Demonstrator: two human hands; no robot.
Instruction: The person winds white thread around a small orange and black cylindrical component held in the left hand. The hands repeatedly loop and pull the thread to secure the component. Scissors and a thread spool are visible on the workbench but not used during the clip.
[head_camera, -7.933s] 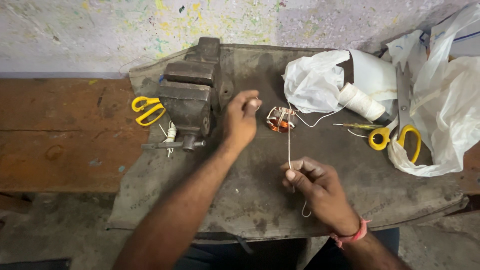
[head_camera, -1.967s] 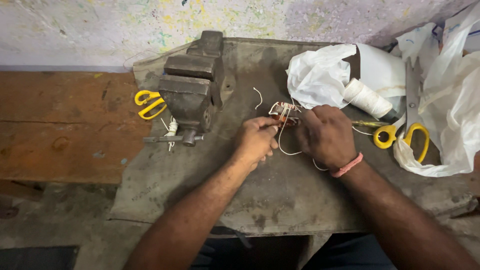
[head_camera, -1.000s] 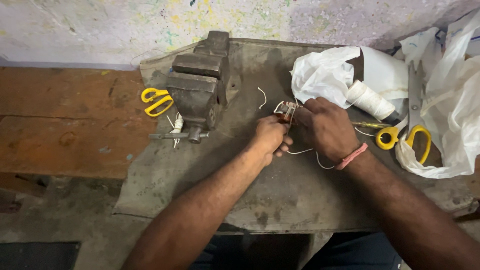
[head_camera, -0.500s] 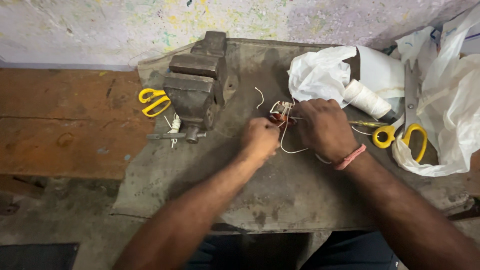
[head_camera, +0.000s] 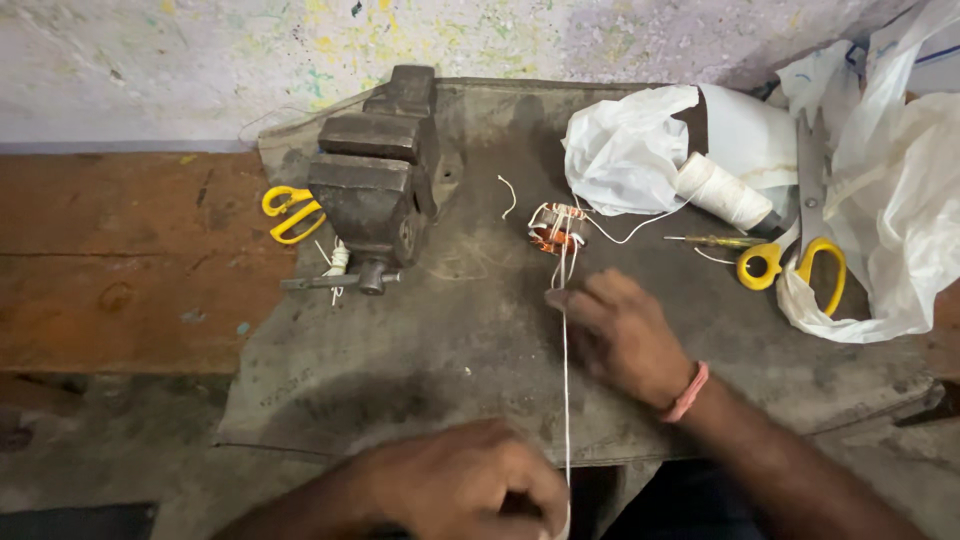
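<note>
Just in front of the vise, on the grey counter, sits the small copper-wound coil. Half a second ago both hands worked close at it; now the left hand has drawn back to the near edge, closed on the white string, which runs taut from the coil. Right hand rests between, fingers loosely curled beside the string (pinching it or only steadying, I cannot tell). Reads as a wrap being pulled tight.

Right of the vise, beyond the coil: crumpled white plastic bags, a white thread spool, a slim screwdriver, yellow-handled scissors. Second yellow scissors left of the vise. No labels legible.
</note>
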